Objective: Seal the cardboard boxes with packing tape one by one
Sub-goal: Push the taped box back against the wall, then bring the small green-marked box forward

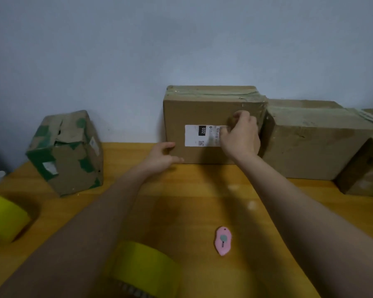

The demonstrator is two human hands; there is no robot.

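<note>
A brown cardboard box (194,112) with a white label and tape over its top stands against the wall at the back of the wooden table (192,201). My right hand (240,134) lies against its front face near the right edge, fingers curled; what they pinch is unclear. My left hand (163,157) reaches toward the box's lower left corner with relaxed fingers, touching or nearly touching it. A yellow roll of packing tape (144,269) lies near the front edge, partly under my left forearm. A pink box cutter (223,240) lies to its right.
A crumpled green-and-brown box (67,153) stands tilted at the left. Two more taped boxes, one large (310,143) and one at the right edge (366,168), line the wall on the right. A second yellow tape roll (2,218) sits at the far left.
</note>
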